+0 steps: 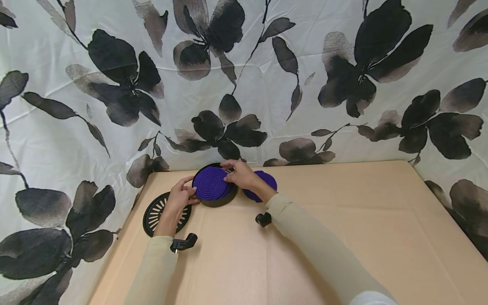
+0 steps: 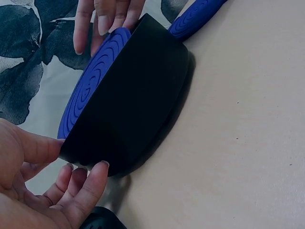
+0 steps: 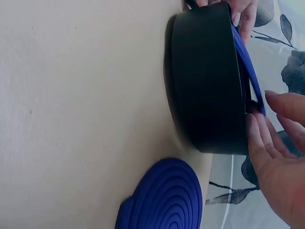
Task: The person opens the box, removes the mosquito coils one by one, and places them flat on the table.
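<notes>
A round black container (image 1: 220,201) stands near the table's back edge, with a blue-purple spiral coaster (image 1: 211,183) in its mouth. My left hand (image 1: 181,195) holds the container's left side, thumb at the rim and fingertips against the outer wall. At the right side, my right hand (image 1: 241,174) pinches the coaster's edge between thumb and fingers. In the right wrist view the coaster (image 3: 248,67) tilts, its edge near the right fingers raised above the rim. The container's inside is mostly hidden.
A second blue-purple spiral coaster (image 1: 270,178) lies right of the container, partly behind my right forearm. To the left, a black slotted disc (image 1: 151,212) lies under my left wrist. A floral cloth (image 1: 263,101) hangs behind the light wooden table (image 1: 343,237).
</notes>
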`<action>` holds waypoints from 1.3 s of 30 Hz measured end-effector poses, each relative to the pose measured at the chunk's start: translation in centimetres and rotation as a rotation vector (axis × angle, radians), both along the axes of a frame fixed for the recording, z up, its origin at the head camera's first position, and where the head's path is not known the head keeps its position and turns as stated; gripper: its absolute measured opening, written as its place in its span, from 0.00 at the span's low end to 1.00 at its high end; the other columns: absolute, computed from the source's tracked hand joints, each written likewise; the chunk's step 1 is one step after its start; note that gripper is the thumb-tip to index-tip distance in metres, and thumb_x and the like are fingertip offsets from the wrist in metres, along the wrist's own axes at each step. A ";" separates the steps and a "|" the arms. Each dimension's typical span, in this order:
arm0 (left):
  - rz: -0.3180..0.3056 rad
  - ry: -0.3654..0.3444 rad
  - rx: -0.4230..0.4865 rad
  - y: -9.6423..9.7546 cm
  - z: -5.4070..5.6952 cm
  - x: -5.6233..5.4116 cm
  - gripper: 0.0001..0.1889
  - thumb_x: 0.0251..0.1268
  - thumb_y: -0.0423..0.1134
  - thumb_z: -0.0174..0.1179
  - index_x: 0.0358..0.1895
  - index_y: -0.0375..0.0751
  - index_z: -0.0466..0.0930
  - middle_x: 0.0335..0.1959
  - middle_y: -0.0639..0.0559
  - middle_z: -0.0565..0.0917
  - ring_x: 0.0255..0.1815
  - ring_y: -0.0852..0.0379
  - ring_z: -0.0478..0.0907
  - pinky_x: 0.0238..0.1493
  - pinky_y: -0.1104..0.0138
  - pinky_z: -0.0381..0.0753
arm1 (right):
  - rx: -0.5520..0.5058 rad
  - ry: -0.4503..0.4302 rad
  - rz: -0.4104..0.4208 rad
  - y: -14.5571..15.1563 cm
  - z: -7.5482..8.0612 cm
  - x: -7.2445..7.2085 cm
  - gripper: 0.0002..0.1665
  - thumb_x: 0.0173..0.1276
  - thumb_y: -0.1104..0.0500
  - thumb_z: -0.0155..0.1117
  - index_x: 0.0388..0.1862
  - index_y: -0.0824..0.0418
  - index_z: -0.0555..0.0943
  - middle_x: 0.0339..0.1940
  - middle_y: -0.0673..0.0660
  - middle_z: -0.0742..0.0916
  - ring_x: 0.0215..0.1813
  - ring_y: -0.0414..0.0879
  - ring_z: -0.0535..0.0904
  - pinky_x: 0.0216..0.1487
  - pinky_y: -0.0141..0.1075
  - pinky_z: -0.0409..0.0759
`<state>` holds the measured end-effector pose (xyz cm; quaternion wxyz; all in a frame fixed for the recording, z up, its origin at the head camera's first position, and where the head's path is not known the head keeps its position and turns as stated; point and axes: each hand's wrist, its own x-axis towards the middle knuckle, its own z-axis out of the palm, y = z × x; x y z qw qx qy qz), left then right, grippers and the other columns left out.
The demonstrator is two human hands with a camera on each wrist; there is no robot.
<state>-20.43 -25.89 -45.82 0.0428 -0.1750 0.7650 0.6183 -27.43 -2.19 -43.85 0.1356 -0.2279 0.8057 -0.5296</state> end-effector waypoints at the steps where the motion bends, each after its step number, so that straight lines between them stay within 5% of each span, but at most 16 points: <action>1: 0.002 0.000 -0.001 0.1 0.0 0.0 0.29 0.77 0.30 0.54 0.77 0.49 0.64 0.44 0.48 0.69 0.40 0.56 0.76 0.42 0.66 0.88 | -0.012 -0.007 -0.011 0.0 0.0 0.0 0.30 0.68 0.70 0.68 0.68 0.62 0.77 0.63 0.61 0.82 0.50 0.51 0.84 0.51 0.36 0.84; 12: 0.009 -0.020 0.000 0.5 -0.1 -0.3 0.29 0.76 0.29 0.54 0.76 0.50 0.65 0.44 0.48 0.69 0.41 0.55 0.76 0.42 0.65 0.89 | -0.124 -0.165 -0.022 -0.1 0.1 0.6 0.24 0.67 0.75 0.65 0.61 0.63 0.81 0.48 0.61 0.77 0.36 0.44 0.82 0.40 0.37 0.89; 20: -0.001 -0.011 0.007 0.5 0.0 -0.1 0.28 0.77 0.29 0.53 0.77 0.48 0.64 0.44 0.48 0.69 0.41 0.55 0.76 0.42 0.65 0.88 | -0.163 -0.210 -0.059 0.8 0.3 0.4 0.23 0.68 0.75 0.65 0.60 0.63 0.83 0.48 0.61 0.79 0.39 0.46 0.84 0.43 0.38 0.89; 28: -0.007 -0.007 0.006 0.3 0.1 0.0 0.28 0.77 0.30 0.53 0.77 0.47 0.64 0.43 0.48 0.68 0.42 0.53 0.77 0.42 0.65 0.88 | -0.232 -0.225 -0.059 2.2 0.7 0.2 0.23 0.68 0.75 0.64 0.61 0.64 0.82 0.46 0.60 0.81 0.38 0.44 0.82 0.56 0.56 0.84; 39: 0.003 -0.011 0.011 0.2 0.2 0.2 0.28 0.77 0.29 0.53 0.77 0.46 0.63 0.43 0.48 0.68 0.41 0.54 0.76 0.44 0.62 0.88 | -0.258 -0.252 -0.041 5.0 1.2 -0.2 0.23 0.70 0.71 0.64 0.62 0.62 0.81 0.51 0.63 0.82 0.40 0.45 0.85 0.50 0.45 0.88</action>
